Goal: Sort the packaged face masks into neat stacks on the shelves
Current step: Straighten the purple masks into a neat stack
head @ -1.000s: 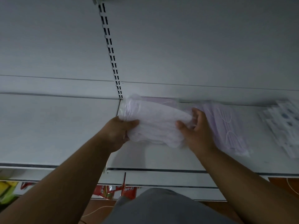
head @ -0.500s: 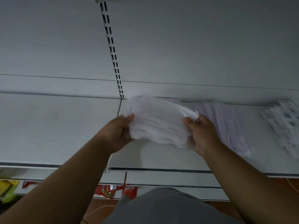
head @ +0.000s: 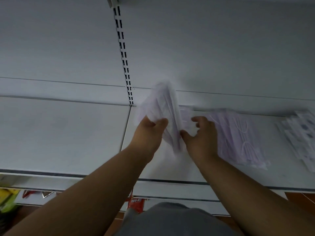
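Progress: partial | left hand [head: 148, 132] grips 1 mask pack [head: 163, 114], tilted on edge above the shelf [head: 59, 133] | right hand [head: 199, 133] fingers spread, touching the pack's side, holding nothing | lilac stack [head: 238, 138] just right, loosely fanned | printed packs [head: 298, 133] far right, askew | judged: squaring and placing still left.

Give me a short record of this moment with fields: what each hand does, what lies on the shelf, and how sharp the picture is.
left hand: grips a mask bundle, tilted up on end
right hand: fingers loosely spread beside the bundle; contact unclear
shelf: purple masks lie right of the hands; patterned packs at far right
sharpness: bundle and packs blurred
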A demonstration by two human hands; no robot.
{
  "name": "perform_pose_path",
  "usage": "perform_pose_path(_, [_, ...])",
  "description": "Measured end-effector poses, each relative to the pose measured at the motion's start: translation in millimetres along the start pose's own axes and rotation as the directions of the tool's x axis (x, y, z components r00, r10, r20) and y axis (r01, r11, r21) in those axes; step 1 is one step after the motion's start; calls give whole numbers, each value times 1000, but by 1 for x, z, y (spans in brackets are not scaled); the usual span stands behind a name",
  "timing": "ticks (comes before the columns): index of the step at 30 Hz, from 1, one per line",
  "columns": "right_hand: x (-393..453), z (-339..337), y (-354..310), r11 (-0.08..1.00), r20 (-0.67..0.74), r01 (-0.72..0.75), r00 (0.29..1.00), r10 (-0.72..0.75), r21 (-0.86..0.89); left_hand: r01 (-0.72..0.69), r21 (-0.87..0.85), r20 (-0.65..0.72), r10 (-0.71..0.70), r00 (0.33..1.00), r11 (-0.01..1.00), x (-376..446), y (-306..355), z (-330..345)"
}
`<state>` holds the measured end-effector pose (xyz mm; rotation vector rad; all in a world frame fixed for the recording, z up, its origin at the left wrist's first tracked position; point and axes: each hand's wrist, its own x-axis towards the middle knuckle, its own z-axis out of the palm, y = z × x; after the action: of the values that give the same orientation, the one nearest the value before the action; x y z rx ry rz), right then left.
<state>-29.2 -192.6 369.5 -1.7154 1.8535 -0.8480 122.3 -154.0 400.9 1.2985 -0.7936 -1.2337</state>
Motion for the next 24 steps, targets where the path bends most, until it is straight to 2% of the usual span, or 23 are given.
perform_pose_path(1, [1, -2, -6, 993, 70, 45, 996, -53, 108, -41, 90, 14, 39, 999, 995, -1, 0, 2])
perform_pose_path(4, [2, -4, -16, 867, 285, -86, 956, -66, 491, -143, 223, 161, 109, 981, 964, -4, 3, 2])
perform_pose_path(6, [2, -9, -17, 822, 341, -95, 932, -125, 561, -84, 181, 246, 38, 969, 980, -4, 6, -2])
perform_pose_path(9, [3, -11, -16, 837, 343, -44, 923, -174, 545, 5, 118, 250, -34, 968, 993, 0, 12, -7])
perform_pose_path(11, [5, -8, -15, 774, 256, -79, 960, -110, 628, -92, 230, 214, 42, 976, 969, 1, 13, -6])
perform_pose_path(12, [8, -7, -13, 703, 234, -142, 972, -35, 697, -140, 309, 158, 94, 983, 941, 1, 12, -6])
perform_pose_path(14, [11, -6, -9, 460, 315, -300, 948, 47, 835, -81, 439, -87, 132, 987, 895, 3, 6, -8])
perform_pose_path(15, [13, -7, -8, 332, 370, -361, 928, 37, 871, -6, 421, -201, 99, 975, 907, 4, 1, -11])
perform_pose_path(16, [14, -8, -9, 228, 409, -403, 912, 23, 886, 70, 316, -250, 12, 968, 946, 5, -4, -15])
perform_pose_path(17, [15, -9, -11, 155, 434, -433, 900, 29, 888, 140, 128, -220, -110, 969, 982, 5, -8, -17])
perform_pose_path(18, [15, -9, -13, 107, 453, -455, 890, 43, 884, 205, -109, -120, -217, 969, 973, 6, -12, -17])
perform_pose_path(19, [15, -8, -15, 87, 468, -470, 882, 52, 878, 273, -315, 18, -282, 959, 909, 6, -15, -17])
perform_pose_path(20, [13, -5, -16, 79, 480, -484, 875, 60, 871, 306, -436, 111, -287, 952, 846, 6, -18, -16])
perform_pose_path(21, [12, -4, -16, 79, 494, -497, 868, 57, 864, 305, -469, 150, -266, 952, 829, 6, -20, -15])
perform_pose_path(22, [10, -3, -16, 80, 511, -514, 858, 49, 854, 273, -434, 134, -238, 962, 858, 7, -21, -15])
perform_pose_path(24, [11, -5, -11, 104, 531, -532, 846, 45, 840, 141, -291, 21, -141, 990, 946, 10, -20, -20])
